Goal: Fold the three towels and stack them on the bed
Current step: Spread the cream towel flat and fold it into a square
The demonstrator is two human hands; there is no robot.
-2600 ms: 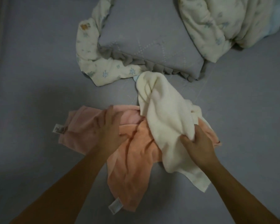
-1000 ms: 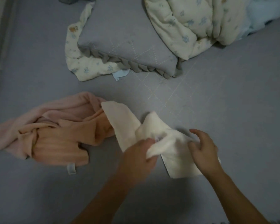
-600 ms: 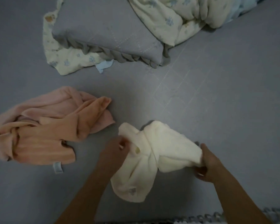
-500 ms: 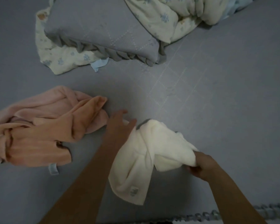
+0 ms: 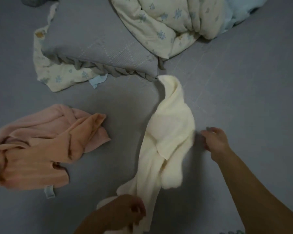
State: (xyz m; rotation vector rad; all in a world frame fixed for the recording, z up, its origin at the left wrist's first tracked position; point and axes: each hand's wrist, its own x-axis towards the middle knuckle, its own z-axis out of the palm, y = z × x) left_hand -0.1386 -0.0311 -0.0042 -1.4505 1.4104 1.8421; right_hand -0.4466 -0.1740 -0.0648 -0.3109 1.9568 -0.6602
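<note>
A cream towel (image 5: 169,137) lies stretched in a long crumpled strip on the grey bed sheet (image 5: 243,92), its far tip near the pillow's corner. My left hand (image 5: 125,212) is shut on the strip's near end at the bottom of the view. My right hand (image 5: 215,141) hovers just right of the towel's middle, fingers apart, holding nothing. To the left lie a pink towel (image 5: 46,119) and an orange towel (image 5: 41,159), bunched together and unfolded, with a small label at the orange one's near edge.
A grey pillow (image 5: 95,41) with a braided edge lies at the back on a floral cream cloth (image 5: 61,76). A bunched floral cream quilt (image 5: 172,22) sits at the back right, beside a light blue cover (image 5: 240,12).
My left hand has dropped to the towel's near end and gripped it. My right hand has let go. The cream towel now lies drawn out long, reaching towards the pillow.
</note>
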